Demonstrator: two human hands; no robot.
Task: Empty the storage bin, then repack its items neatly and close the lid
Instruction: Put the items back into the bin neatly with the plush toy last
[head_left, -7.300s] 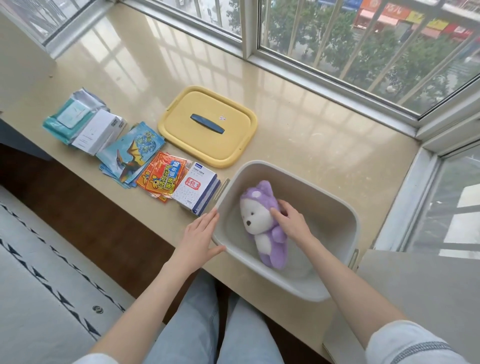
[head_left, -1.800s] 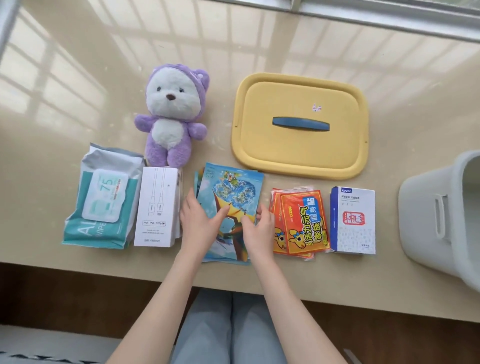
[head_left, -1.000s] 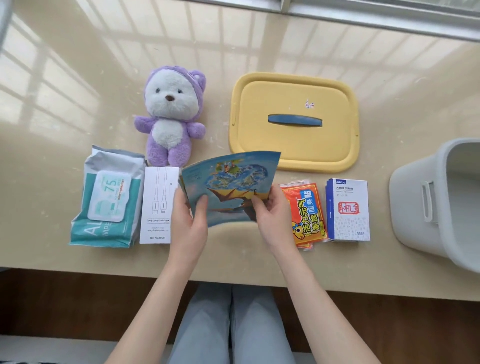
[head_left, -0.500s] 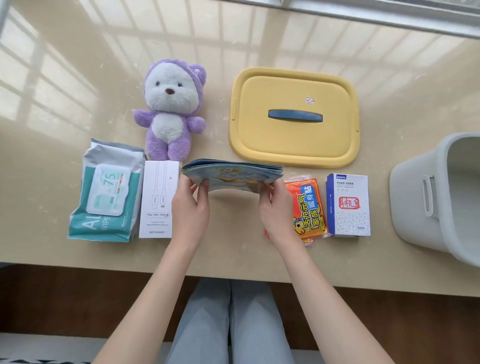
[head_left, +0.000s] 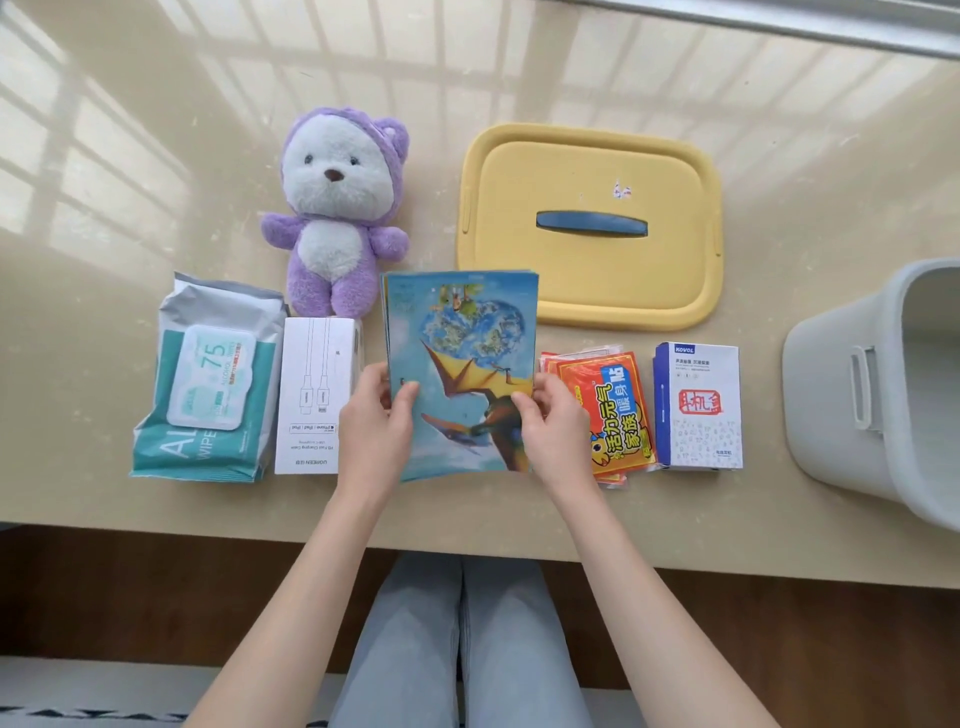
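A stack of blue dinosaur-picture sheets (head_left: 462, 353) lies nearly flat at the middle of the counter. My left hand (head_left: 376, 421) grips its left edge and my right hand (head_left: 553, 426) grips its right edge. The grey storage bin (head_left: 852, 395) stands at the right edge, partly cut off. Its yellow lid (head_left: 587, 291) with a blue handle lies flat behind the sheets. In a row sit a teal wipes pack (head_left: 208, 384), a white cable box (head_left: 317, 395), orange heat-pad packets (head_left: 608, 415) and a white-blue box (head_left: 698, 410). A purple plush bear (head_left: 340, 218) sits behind them.
The beige counter (head_left: 156, 156) runs back to a window frame (head_left: 779, 21) along the top. Its front edge is just below my wrists, with my knees in jeans (head_left: 457, 639) and dark floor beneath.
The plush bear left the bin and now sits on the counter. Both hands lifted the picture sheets, held them edge-on, and have now tipped them back nearly flat, face up.
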